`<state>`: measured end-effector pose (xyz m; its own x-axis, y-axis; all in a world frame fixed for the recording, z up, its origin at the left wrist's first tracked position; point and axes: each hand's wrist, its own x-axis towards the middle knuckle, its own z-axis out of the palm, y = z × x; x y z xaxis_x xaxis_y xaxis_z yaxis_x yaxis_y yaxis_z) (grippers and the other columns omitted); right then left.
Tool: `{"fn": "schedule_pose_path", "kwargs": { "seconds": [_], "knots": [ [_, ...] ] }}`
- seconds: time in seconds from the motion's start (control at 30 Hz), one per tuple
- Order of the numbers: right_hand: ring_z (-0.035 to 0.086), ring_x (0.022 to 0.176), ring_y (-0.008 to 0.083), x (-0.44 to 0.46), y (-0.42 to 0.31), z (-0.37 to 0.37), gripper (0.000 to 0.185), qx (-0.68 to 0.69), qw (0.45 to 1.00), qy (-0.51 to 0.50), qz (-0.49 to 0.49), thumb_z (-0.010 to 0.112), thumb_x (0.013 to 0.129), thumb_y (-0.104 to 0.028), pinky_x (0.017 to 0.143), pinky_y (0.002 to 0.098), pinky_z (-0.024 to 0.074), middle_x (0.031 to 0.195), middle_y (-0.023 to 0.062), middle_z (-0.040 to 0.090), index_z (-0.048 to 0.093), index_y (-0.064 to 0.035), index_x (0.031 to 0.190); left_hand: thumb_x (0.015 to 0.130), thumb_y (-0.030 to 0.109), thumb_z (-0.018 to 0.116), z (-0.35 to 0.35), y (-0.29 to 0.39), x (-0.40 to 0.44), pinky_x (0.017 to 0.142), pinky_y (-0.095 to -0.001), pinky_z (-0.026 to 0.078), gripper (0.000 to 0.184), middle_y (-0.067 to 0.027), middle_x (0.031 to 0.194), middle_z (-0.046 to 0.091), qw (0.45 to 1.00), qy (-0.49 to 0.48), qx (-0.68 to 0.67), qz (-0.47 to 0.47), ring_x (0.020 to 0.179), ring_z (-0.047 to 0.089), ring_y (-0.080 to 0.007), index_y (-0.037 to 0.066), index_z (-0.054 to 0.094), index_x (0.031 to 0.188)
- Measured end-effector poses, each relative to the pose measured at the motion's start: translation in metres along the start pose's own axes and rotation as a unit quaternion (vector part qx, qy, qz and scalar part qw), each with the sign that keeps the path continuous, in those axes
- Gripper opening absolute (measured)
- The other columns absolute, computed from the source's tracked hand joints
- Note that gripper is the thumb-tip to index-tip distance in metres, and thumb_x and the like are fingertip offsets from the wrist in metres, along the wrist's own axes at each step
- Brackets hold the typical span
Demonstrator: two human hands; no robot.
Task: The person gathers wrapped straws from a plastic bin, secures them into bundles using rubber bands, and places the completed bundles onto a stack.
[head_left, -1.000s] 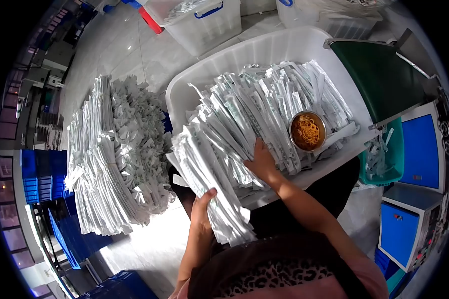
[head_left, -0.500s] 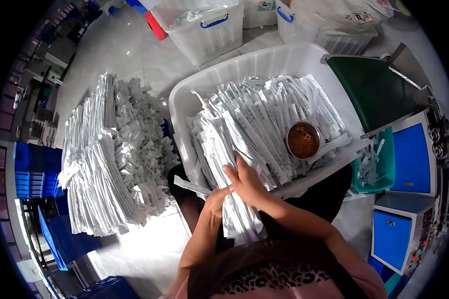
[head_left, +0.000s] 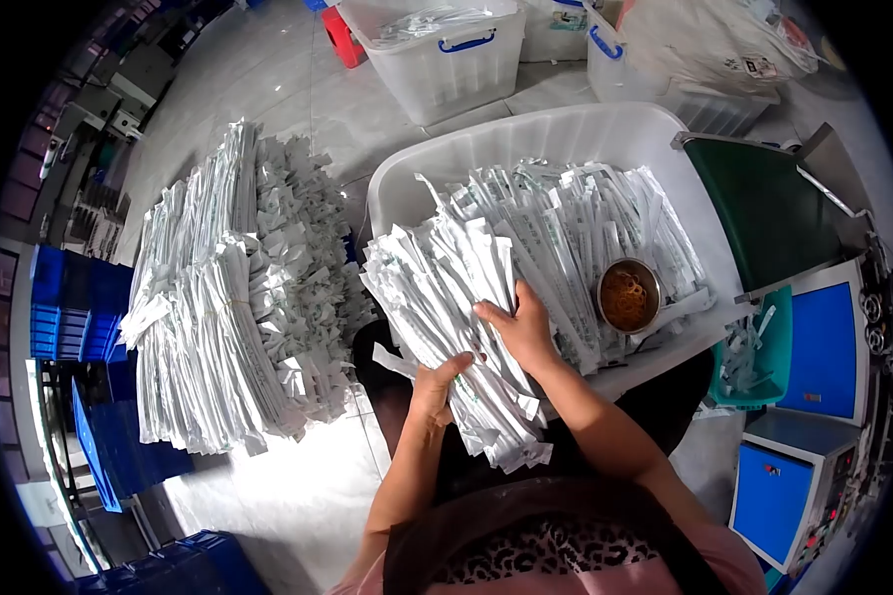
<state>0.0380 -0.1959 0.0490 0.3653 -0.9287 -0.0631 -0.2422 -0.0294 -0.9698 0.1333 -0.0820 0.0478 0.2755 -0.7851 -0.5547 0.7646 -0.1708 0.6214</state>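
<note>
A thick bundle of long, thin white wrapped packets [head_left: 437, 297] lies slanted across the near left part of the white plastic tub, its near ends over my lap. My left hand [head_left: 435, 389] wraps the bundle's left side near its lower end, thumb on top. From the right, my right hand [head_left: 522, 329] grips the same bundle, thumb across the packets; its other fingers are mostly hidden underneath. One packet [head_left: 395, 361] sticks out to the left above my left hand. On the packets in the tub rests a round metal bowl [head_left: 654, 309] of tan rubber bands [head_left: 625, 297].
The tub [head_left: 526, 139] holds many more packets. A tall pile of banded packets [head_left: 208, 327] stands to the left. A green conveyor belt [head_left: 754, 213], a teal bin [head_left: 770, 362] and a blue-doored machine [head_left: 772, 496] are at right. A clear box [head_left: 446, 79] stands behind.
The bundle has come up and toward my right, fanned wider, its near end now swung right. My right hand has shifted along its right side, apart from my left. The view has shifted slightly.
</note>
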Motion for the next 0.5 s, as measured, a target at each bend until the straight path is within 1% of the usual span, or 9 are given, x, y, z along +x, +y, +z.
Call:
{"fn": "schedule_pose_path", "kwargs": {
  "seconds": [0.07,0.13,0.17,0.2,0.27,0.4,0.43,0.47,0.5],
  "knots": [
    [0.057,0.075,0.0175,0.003,0.003,0.008,0.031,0.016,1.0,-0.01,0.021,0.069,0.071,-0.017,0.065,0.0289,0.0451,0.08,0.0129,0.059,0.05,0.0028,0.087,0.064,0.003,0.063,0.0,0.0,0.001,0.073,-0.034,0.05,0.049,-0.0111,0.092,0.057,1.0,0.003,0.014,0.005,0.081,0.058,-0.0219,-0.003,0.045,0.108],
    [0.058,0.076,0.0183,0.001,0.003,0.023,0.028,0.041,0.994,-0.027,0.103,0.066,0.073,-0.014,0.066,0.0292,0.0443,0.08,0.0135,0.059,0.05,0.0027,0.088,0.064,0.0,0.064,0.005,-0.001,0.001,0.079,-0.0352,0.047,0.05,-0.0119,0.1,0.054,0.999,-0.016,0.034,0.026,0.087,0.056,-0.0241,-0.002,0.044,0.11],
    [0.06,0.068,0.0262,-0.002,-0.002,0.029,0.029,0.018,0.998,0.014,0.052,0.067,0.07,-0.019,0.06,0.034,0.0453,0.073,0.016,0.059,0.05,0.002,0.08,0.063,-0.001,0.064,0.001,-0.005,0.003,0.08,-0.0345,0.046,0.051,-0.0108,0.1,0.054,1.0,-0.009,0.025,0.001,0.088,0.055,-0.0234,-0.001,0.044,0.11],
    [0.058,0.065,0.0305,-0.002,0.007,0.035,0.029,0.022,0.998,0.031,0.045,0.068,0.07,-0.02,0.059,0.035,0.0443,0.07,0.0167,0.058,0.05,0.0019,0.078,0.063,-0.001,0.064,-0.001,-0.008,0.005,0.08,-0.0345,0.046,0.051,-0.0108,0.1,0.054,1.0,-0.011,0.025,0.0,0.088,0.055,-0.0234,-0.001,0.044,0.11],
    [0.056,0.063,0.0343,-0.001,0.01,0.04,0.03,-0.049,0.998,0.045,-0.012,0.068,0.07,-0.021,0.057,0.0366,0.0432,0.068,0.0182,0.056,0.049,0.0015,0.076,0.064,0.0,0.063,-0.003,-0.01,0.009,0.08,-0.0337,0.046,0.05,-0.0108,0.101,0.054,0.999,-0.025,-0.021,-0.035,0.089,0.055,-0.0229,-0.001,0.044,0.111],
    [0.055,0.064,0.0365,0.0,0.004,0.029,0.03,-0.078,0.996,0.028,-0.012,0.066,0.071,-0.021,0.057,0.0378,0.0425,0.068,0.0199,0.054,0.049,0.0031,0.073,0.066,0.001,0.062,0.0,-0.016,0.014,0.079,-0.0337,0.046,0.05,-0.0115,0.102,0.054,0.999,-0.026,-0.028,-0.018,0.091,0.055,-0.023,-0.001,0.043,0.112],
    [0.055,0.068,0.0382,0.0,0.002,0.027,0.029,-0.069,0.996,0.036,-0.049,0.064,0.073,-0.019,0.06,0.0391,0.0429,0.07,0.021,0.054,0.049,0.0045,0.078,0.066,0.001,0.062,0.002,-0.016,0.017,0.079,-0.0337,0.046,0.05,-0.0117,0.103,0.054,0.999,-0.022,-0.033,-0.016,0.091,0.055,-0.0232,0.0,0.043,0.113],
    [0.055,0.068,0.0382,-0.001,-0.002,0.026,0.029,-0.069,0.996,0.034,-0.049,0.064,0.073,-0.019,0.06,0.0391,0.0429,0.07,0.021,0.054,0.049,0.0045,0.078,0.067,0.001,0.061,0.004,-0.016,0.018,0.079,-0.0337,0.046,0.051,-0.012,0.103,0.054,0.999,-0.017,-0.039,-0.015,0.091,0.055,-0.0233,0.0,0.042,0.114],
    [0.055,0.07,0.0388,-0.001,-0.007,0.025,0.029,-0.082,0.99,0.046,-0.105,0.063,0.075,-0.019,0.062,0.0399,0.043,0.071,0.0218,0.054,0.048,0.0048,0.083,0.068,0.001,0.06,0.007,-0.015,0.019,0.079,-0.0349,0.047,0.051,-0.012,0.104,0.053,0.999,-0.016,-0.037,-0.004,0.091,0.055,-0.0236,0.0,0.041,0.115]
  ]
}}
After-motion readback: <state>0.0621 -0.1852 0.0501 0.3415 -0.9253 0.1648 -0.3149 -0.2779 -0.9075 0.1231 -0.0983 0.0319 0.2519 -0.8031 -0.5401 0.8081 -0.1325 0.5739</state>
